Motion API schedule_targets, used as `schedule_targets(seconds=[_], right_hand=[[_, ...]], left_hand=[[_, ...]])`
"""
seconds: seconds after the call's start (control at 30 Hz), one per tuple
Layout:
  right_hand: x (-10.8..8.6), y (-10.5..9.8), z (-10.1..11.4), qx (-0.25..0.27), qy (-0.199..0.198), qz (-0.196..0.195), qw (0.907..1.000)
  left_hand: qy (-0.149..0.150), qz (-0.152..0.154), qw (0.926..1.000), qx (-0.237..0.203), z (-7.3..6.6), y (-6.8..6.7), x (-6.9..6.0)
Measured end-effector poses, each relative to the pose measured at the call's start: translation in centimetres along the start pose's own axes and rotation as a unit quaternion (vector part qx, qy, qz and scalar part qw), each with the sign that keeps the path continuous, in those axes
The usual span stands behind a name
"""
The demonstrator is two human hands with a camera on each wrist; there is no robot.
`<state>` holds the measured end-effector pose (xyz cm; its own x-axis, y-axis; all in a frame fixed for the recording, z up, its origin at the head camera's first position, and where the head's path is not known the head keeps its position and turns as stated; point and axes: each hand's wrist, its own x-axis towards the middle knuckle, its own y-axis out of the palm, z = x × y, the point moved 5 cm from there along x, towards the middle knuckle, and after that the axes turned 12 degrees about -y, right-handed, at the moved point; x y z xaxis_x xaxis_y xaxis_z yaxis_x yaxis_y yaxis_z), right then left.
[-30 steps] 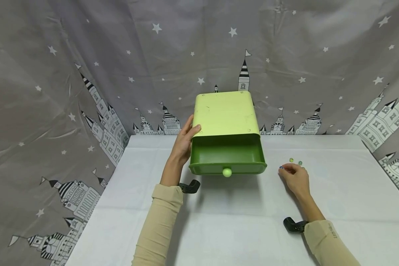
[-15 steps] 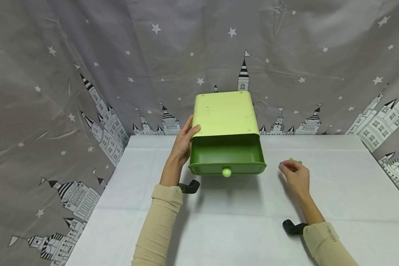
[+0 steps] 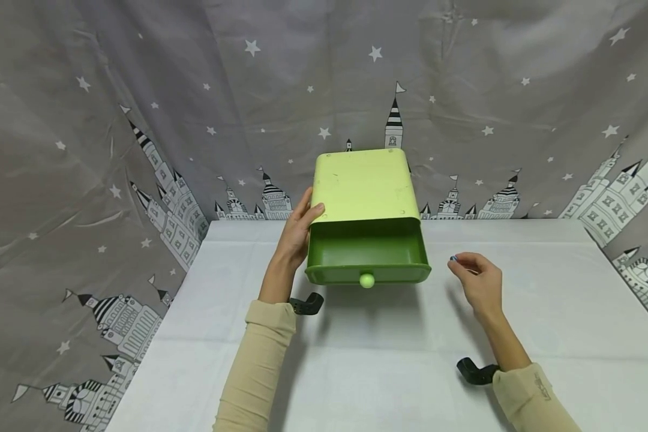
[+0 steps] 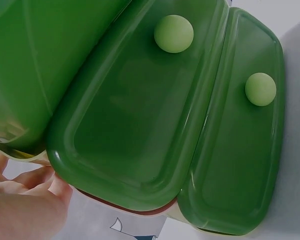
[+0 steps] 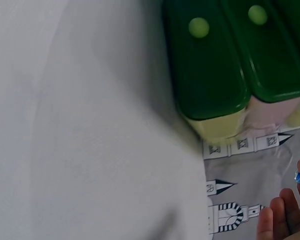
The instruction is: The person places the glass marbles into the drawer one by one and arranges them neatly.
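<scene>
A drawer box with a pale yellow-green top stands on the table, its upper green drawer pulled out; no contents show inside it. My left hand holds the box by its left side, thumb on the top's front corner. In the left wrist view two more green drawer fronts with round knobs are closed, and the left hand is at the box's edge. To the right of the box, my right hand pinches a small blue piece between thumb and fingertips, also visible in the right wrist view.
A white cloth covers the table. Behind it hangs a grey curtain printed with castles and stars. Each wrist wears a black device, and the right hand's shadow falls on the cloth.
My right hand has risen and moved slightly away from me and to the left with the blue piece. The small green pieces near it are now out of sight. My left hand and the box stay put.
</scene>
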<state>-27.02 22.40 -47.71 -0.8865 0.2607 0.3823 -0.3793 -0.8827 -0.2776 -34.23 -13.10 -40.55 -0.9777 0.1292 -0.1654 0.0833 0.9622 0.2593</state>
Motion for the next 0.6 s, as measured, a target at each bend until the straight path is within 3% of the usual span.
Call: schedule_targets(seconds=[0.3, 0.6], right_hand=[[-0.3, 0.0, 1.6, 0.016, -0.011, -0.003, 0.9998], [-0.5, -0.1, 4.4, 0.045, -0.053, -0.001, 0.9976]], left_hand=[[0.0, 0.003, 1.0, -0.004, 0.1, -0.1, 0.1], [0.002, 0.004, 1.0, -0.006, 0.1, -0.1, 0.1]])
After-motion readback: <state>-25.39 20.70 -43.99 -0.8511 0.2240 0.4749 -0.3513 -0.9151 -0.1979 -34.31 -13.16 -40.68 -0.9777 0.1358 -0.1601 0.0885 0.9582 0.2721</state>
